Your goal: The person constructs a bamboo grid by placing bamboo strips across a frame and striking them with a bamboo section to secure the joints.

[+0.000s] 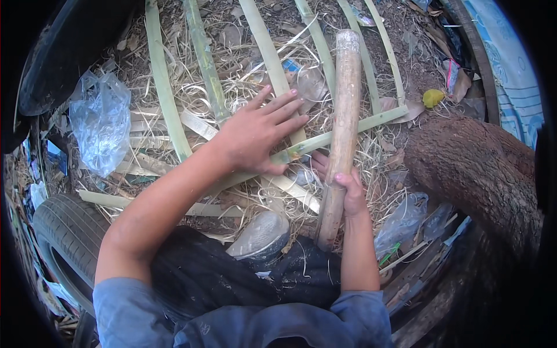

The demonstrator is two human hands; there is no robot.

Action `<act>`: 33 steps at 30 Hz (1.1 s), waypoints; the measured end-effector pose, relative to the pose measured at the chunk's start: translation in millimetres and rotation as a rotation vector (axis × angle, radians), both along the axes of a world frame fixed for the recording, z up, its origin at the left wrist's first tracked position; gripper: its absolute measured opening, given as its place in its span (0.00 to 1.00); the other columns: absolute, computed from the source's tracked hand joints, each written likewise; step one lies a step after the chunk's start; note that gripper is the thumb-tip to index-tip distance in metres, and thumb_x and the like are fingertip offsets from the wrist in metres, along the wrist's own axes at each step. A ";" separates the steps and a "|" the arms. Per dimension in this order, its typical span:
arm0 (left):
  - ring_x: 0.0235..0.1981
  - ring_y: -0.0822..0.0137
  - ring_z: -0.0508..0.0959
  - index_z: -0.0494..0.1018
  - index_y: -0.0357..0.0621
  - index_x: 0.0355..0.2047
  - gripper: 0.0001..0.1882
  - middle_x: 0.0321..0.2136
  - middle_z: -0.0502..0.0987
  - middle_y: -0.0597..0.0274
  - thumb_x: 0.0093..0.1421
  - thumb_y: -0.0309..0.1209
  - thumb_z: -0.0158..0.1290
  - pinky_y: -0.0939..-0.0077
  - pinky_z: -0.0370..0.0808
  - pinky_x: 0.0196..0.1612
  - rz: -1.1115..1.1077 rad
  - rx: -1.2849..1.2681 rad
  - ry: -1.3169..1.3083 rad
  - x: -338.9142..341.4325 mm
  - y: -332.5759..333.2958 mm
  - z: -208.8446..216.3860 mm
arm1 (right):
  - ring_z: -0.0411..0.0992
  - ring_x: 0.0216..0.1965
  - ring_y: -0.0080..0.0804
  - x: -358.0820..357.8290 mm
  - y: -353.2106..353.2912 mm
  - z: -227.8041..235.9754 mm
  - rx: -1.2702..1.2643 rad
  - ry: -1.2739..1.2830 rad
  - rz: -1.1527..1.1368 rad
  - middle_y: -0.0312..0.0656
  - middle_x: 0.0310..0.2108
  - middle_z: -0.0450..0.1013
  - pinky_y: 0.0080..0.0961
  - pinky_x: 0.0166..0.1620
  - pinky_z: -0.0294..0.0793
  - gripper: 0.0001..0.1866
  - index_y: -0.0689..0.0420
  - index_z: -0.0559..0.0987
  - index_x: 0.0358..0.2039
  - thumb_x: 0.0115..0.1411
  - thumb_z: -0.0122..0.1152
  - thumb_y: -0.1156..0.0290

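My left hand (pixel 258 136) lies palm down with fingers stretched out over a pale green bamboo strip (pixel 264 37). Its thumb is at a crosswise bamboo strip (pixel 371 122), which runs from under the hand up to the right. My right hand (pixel 351 188) grips a thick, round wooden stick (pixel 346 87), thumb on top and fingertips showing past its left side. The stick points away from me and passes over the crosswise strip. Several other bamboo strips (pixel 161 75) lie lengthwise, side by side, beyond my hands.
Thin shavings (pixel 232 64) and dry leaves litter the ground. A clear plastic bag (pixel 101 122) and a tyre (pixel 69 238) are at left. A thick tree trunk (pixel 470 168) stands at right, near a yellow leaf (pixel 433 98). A shoe (pixel 261 235) shows between my legs.
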State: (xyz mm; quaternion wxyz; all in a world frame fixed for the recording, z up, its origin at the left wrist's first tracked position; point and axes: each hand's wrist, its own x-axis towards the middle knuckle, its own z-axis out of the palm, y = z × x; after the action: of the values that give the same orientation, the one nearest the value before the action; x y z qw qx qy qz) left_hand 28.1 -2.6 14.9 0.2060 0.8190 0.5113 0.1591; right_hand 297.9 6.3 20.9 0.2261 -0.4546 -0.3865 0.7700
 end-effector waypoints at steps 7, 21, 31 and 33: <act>0.71 0.56 0.54 0.63 0.48 0.65 0.49 0.66 0.61 0.51 0.42 0.51 0.63 0.48 0.43 0.73 -0.010 -0.002 0.010 -0.9 -0.3 2.6 | 0.59 0.66 0.61 0.5 -3.2 -15.6 -0.073 0.145 -0.125 0.69 0.62 0.59 0.49 0.70 0.54 0.40 0.76 0.63 0.58 0.51 0.59 0.59; 0.71 0.57 0.56 0.62 0.34 0.64 0.48 0.65 0.61 0.45 0.44 0.47 0.60 0.48 0.48 0.72 -0.038 0.058 -0.009 1.6 -0.6 -2.9 | 0.60 0.65 0.61 -0.4 -6.9 -23.2 -0.106 0.276 -0.186 0.65 0.62 0.61 0.49 0.70 0.54 0.32 0.72 0.67 0.50 0.51 0.61 0.61; 0.72 0.57 0.52 0.56 0.39 0.68 0.51 0.68 0.57 0.48 0.47 0.52 0.58 0.45 0.43 0.73 -0.070 -0.020 0.047 5.0 2.3 -1.6 | 0.60 0.66 0.58 3.0 -6.9 -25.3 -0.141 0.275 -0.194 0.61 0.62 0.62 0.46 0.68 0.57 0.30 0.68 0.69 0.50 0.50 0.61 0.62; 0.72 0.58 0.52 0.56 0.40 0.68 0.51 0.69 0.57 0.50 0.49 0.55 0.56 0.46 0.43 0.73 -0.071 -0.014 0.057 3.2 2.6 -2.4 | 0.60 0.66 0.58 1.4 -7.3 -21.2 -0.139 0.268 -0.190 0.61 0.63 0.62 0.46 0.68 0.57 0.30 0.68 0.69 0.50 0.50 0.61 0.63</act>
State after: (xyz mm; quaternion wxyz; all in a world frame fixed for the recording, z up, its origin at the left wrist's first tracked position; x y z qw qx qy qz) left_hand 31.3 0.0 12.5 0.2024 0.8394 0.4887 0.1247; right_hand 299.3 -1.0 -0.4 0.3154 -0.3969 -0.2543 0.8236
